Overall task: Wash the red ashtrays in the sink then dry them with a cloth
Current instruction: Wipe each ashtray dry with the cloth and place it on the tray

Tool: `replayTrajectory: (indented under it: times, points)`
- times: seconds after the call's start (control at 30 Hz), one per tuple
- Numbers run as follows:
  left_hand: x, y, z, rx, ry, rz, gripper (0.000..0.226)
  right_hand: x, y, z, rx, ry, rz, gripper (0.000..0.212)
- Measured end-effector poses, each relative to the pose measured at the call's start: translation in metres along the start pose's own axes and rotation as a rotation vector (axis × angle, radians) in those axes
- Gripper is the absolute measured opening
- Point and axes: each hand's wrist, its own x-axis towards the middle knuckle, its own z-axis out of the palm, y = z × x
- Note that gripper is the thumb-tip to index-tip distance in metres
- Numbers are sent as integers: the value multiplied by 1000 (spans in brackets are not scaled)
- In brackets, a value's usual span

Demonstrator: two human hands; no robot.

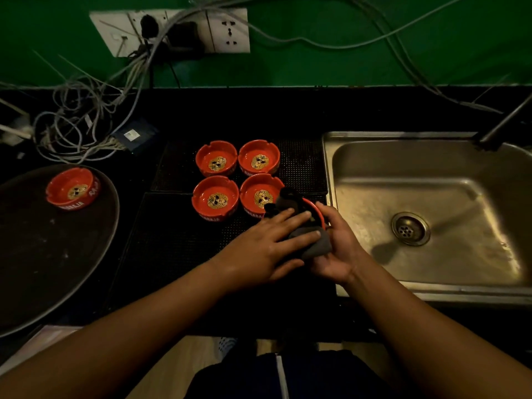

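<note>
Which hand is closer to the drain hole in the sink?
The right hand. It holds the ashtray at the left rim of the sink, with the drain off to its right. The left hand is farther left, pressing the cloth onto that ashtray.

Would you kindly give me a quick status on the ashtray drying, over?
Drying: right hand holds ashtray, left hand presses cloth on it. Four more on mat, another on tray. Nothing in the way.
</note>
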Motion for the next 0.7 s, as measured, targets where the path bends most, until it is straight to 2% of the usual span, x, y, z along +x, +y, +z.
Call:
replayTrajectory:
  times: [0.1,0.27,0.4,0.57,0.7]
  points:
    - [15,3,-2,-20,-5,-59,48,2,-3,-2,3,-28,-28,55]
    - [25,6,-6,-29,9,-96,46,2,-7,-2,20,18,-63,51]
    - [31,-5,-17,-33,-111,-133,53,0,-12,2,24,15,-63,55]
    - [31,-13,-32,-112,-105,-41,45,6,-8,14,-38,8,-73,56]
    - [18,-13,-46,-172,-12,158,38,6,-8,25,-59,-36,-21,55]
